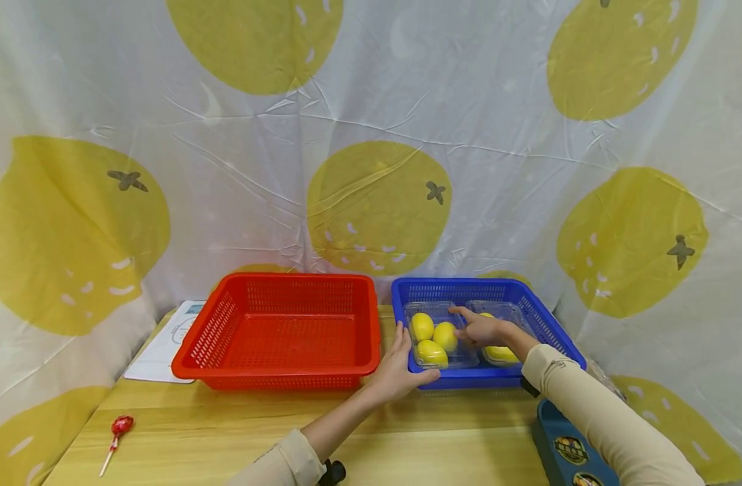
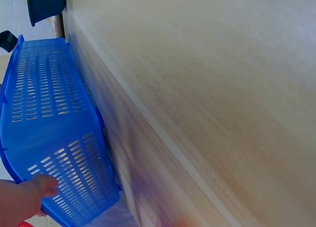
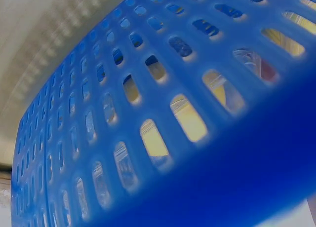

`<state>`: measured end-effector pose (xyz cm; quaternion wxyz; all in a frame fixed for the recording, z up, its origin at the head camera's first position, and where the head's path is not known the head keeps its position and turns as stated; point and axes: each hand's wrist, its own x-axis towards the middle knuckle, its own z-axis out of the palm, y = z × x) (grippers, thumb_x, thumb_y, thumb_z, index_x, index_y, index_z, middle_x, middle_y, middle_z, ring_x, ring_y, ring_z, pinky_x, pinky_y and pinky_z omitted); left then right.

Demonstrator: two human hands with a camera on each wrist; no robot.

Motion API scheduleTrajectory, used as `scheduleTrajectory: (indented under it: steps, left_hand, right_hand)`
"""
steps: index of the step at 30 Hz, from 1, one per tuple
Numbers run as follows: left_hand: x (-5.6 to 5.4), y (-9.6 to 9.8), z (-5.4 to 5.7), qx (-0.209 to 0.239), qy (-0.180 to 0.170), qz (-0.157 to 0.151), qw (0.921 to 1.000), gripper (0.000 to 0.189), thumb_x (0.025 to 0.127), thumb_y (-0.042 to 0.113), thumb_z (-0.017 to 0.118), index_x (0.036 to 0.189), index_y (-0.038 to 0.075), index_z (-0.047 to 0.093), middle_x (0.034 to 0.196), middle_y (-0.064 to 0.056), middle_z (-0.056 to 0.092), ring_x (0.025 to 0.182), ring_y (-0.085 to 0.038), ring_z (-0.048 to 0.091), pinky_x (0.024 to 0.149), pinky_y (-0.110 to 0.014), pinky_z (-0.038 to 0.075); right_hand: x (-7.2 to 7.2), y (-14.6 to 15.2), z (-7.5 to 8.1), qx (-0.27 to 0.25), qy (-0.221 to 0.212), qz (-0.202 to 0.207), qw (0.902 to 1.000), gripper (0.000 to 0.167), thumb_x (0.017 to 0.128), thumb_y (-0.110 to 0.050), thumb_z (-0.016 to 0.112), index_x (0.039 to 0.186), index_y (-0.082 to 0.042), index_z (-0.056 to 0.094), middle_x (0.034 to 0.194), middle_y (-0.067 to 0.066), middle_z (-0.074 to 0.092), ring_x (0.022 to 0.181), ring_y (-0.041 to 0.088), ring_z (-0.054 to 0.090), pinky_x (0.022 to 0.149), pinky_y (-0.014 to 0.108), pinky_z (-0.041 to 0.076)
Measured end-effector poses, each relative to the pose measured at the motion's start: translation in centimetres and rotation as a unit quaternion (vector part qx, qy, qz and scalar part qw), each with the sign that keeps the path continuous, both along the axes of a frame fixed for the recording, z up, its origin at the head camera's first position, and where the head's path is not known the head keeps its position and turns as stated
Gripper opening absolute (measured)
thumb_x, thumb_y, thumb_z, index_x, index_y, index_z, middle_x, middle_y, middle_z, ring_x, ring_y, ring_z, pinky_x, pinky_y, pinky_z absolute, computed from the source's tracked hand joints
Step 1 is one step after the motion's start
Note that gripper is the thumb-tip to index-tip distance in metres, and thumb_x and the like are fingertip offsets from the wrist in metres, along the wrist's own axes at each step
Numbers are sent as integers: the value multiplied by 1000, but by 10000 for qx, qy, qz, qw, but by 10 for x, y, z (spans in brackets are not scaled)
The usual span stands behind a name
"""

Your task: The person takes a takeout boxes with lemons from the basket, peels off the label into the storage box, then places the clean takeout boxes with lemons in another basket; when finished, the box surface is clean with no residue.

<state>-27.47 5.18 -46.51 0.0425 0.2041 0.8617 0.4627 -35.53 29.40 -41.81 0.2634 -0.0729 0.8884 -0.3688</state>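
Observation:
At the left front corner of a blue plastic basket (image 1: 480, 382), my left hand (image 1: 398, 372) rests with fingers along the left side and thumb against the front wall. The thumb (image 2: 45, 184) also shows on the slotted outer wall in the left wrist view. My right hand (image 1: 485, 331) reaches inside the basket, index finger extended over a clear plastic box (image 1: 464, 358) with three yellow lemons (image 1: 431, 353). A second clear box (image 1: 504, 310) with lemons (image 1: 500, 354) lies to its right, partly behind the hand. The right wrist view shows only the basket's slotted wall (image 3: 98, 123).
A red basket (image 1: 279, 378) stands left of the blue one, over papers (image 1: 158, 351). A red lollipop (image 1: 121, 425) lies at the front left. A dark teal case (image 1: 568, 439) sits at the front right, beneath the right sleeve. A lemon-print cloth (image 1: 377, 121) hangs behind the table.

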Motion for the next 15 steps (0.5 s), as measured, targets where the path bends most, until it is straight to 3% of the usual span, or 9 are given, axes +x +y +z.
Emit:
scheduleTrajectory:
  steps: [11,13,15]
  left_hand:
    - [1,4,-4,145,20,-1,9999,107,82,51,71,153,-5,14,165,-17,2,148,-43,20,113,-62,30]
    - [1,4,-5,176,0,-7,9998,107,82,50,72,154,-4,14,165,-16,2,148,-43,20,113,-62,29]
    - [2,4,-5,222,-20,-10,9998,107,82,50,72,154,-4,14,165,-16,2,148,-43,19,114,-63,28]
  right_hand:
    - [13,5,11,-286,133,14,9995,68,103,-14,46,156,-7,5,61,0,28,51,13,24,58,31,30]
    - [15,7,16,-280,317,7,9991,70,102,-18,49,156,-5,6,71,5,41,56,16,30,61,34,33]
    - [16,9,23,-281,521,-23,9982,72,101,-22,52,155,-4,8,96,19,54,69,21,47,68,37,41]
